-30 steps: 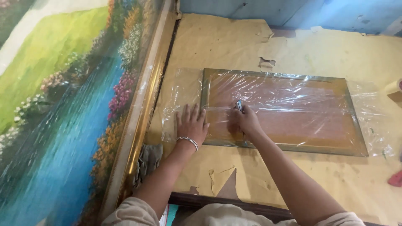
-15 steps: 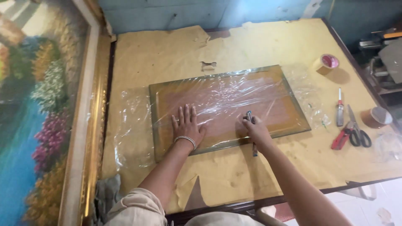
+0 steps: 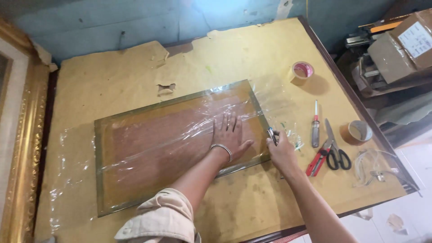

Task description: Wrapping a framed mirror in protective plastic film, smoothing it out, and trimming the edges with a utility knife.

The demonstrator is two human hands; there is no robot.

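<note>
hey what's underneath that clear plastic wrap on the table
Under the plastic wrap lies a flat brown board with a greenish frame edge, resting on the yellow paper-covered table. The left hand presses on the wrap. The board's underside is hidden.

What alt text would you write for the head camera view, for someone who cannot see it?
Seen from above, a person's left hand presses flat on a brown framed panel wrapped in clear plastic film, while the right hand holds a small cutter at the panel's right edge. Tape rolls, a screwdriver and scissors lie to the right on the paper-covered table.
</note>
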